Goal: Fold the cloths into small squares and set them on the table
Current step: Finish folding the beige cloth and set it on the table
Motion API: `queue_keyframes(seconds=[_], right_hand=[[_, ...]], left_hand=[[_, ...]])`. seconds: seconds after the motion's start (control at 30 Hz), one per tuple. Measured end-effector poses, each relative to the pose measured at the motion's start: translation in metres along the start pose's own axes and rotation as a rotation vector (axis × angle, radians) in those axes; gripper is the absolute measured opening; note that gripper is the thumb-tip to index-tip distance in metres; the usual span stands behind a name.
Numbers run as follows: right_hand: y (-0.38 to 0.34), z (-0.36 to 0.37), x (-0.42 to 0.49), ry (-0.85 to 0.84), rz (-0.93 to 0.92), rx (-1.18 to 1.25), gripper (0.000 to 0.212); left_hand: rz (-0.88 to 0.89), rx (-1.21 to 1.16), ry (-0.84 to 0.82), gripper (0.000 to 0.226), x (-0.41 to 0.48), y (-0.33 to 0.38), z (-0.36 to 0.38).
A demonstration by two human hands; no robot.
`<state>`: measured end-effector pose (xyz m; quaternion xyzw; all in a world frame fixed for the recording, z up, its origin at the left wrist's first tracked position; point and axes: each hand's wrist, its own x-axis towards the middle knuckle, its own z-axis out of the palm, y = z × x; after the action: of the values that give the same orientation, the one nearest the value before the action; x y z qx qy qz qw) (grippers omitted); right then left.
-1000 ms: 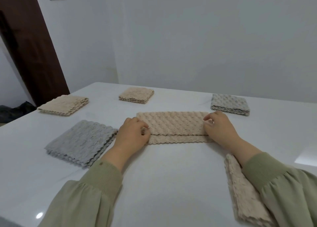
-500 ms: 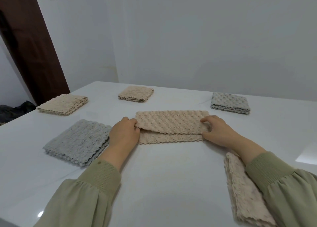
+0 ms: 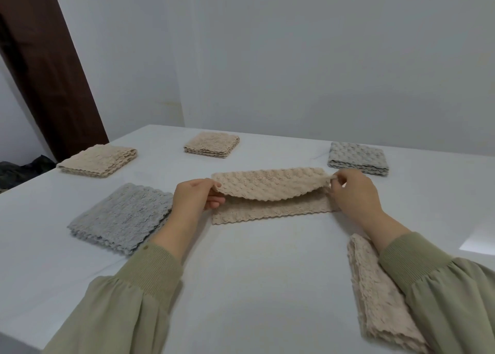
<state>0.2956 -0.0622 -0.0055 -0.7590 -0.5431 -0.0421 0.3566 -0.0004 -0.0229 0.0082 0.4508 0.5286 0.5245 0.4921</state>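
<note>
Both your left hand (image 3: 192, 198) and right hand (image 3: 353, 193) pinch the upper layer's ends of the beige cloth (image 3: 270, 190) at mid-frame, fingers (image 3: 217, 201) curled around its corners, raising it off the lower layer on the counter (image 3: 254, 260), apparently to align the fold's edges.

Left hand (image 3: 194, 197) and right hand (image 3: 353, 193) pinch the ends of a half-folded beige cloth (image 3: 270, 190) above the white tabletop (image 3: 254, 273).

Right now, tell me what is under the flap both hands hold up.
The beige cloth itself: its lower layer, flat on the table. The lifted flap covers the far part and the fold.
</note>
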Motion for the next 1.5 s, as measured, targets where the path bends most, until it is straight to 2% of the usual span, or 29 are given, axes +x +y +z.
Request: queue_keyframes(seconds=[0.1, 0.23, 0.37, 0.47, 0.7, 0.9, 1.03, 1.13, 1.5], right_hand=[[-0.004, -0.006, -0.001, 0.054, 0.045, 0.102, 0.017], [-0.005, -0.007, -0.004, -0.125, 0.104, 0.066, 0.021], [-0.006, -0.006, -0.005, -0.173, 0.132, 0.071, 0.022], [-0.004, -0.003, -0.003, -0.175, 0.107, 0.074, 0.017], [0.000, -0.001, -0.001, -0.123, 0.065, 0.104, 0.020], [-0.001, -0.001, 0.000, -0.042, 0.042, 0.164, 0.021], [0.000, 0.000, -0.002, -0.121, 0.021, 0.081, 0.021], [0.002, 0.001, -0.003, -0.176, 0.012, 0.025, 0.020], [0.004, 0.005, 0.001, -0.171, 0.039, -0.054, 0.020]], left_hand=[[-0.022, 0.022, -0.055, 0.011, -0.004, 0.001, -0.002], [-0.002, 0.366, -0.129, 0.015, -0.004, -0.009, -0.002], [0.065, 0.502, -0.128, 0.014, -0.001, -0.010, -0.001], [0.101, 0.537, -0.088, 0.015, 0.000, -0.012, 0.000], [0.149, 0.544, -0.038, 0.012, 0.002, -0.011, -0.003], [0.183, 0.631, -0.018, 0.019, 0.003, -0.010, -0.006], [0.213, 0.798, -0.046, 0.012, 0.002, -0.011, -0.007], [0.229, 0.890, -0.045, 0.015, 0.001, -0.012, -0.007], [0.202, 0.989, -0.077, 0.024, -0.001, -0.007, -0.007]])
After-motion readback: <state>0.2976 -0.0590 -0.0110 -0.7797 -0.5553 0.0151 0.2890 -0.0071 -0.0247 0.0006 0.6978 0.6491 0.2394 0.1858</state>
